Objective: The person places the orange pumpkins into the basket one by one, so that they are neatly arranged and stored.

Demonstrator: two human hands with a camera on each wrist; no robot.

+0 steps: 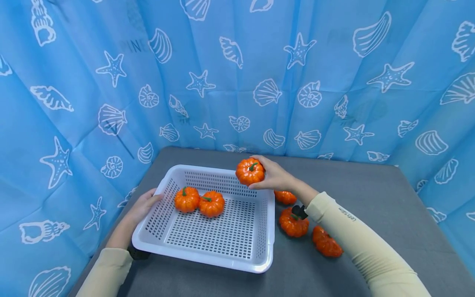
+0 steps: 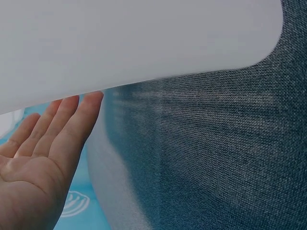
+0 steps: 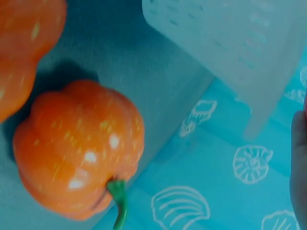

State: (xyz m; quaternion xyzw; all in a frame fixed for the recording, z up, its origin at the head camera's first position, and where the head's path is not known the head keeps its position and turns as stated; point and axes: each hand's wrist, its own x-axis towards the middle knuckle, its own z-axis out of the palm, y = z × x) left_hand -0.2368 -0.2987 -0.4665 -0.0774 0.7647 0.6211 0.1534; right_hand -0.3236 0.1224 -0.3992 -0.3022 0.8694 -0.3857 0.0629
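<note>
Orange pumpkin (image 1: 248, 172) pinched btwn thumb & fingers of R hand (image 1: 273, 174), nr white basket (image 1: 208, 258).

You wore smooth cream fabric sleeves (image 1: 371, 247), small dark lettering (image 1: 346, 214) marking the right, and compact black wrist devices (image 1: 299, 212).

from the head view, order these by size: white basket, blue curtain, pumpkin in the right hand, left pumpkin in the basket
1. Blue curtain
2. White basket
3. Unsure: held pumpkin, left basket pumpkin. The held one looks slightly bigger but may just be nearer.
</note>
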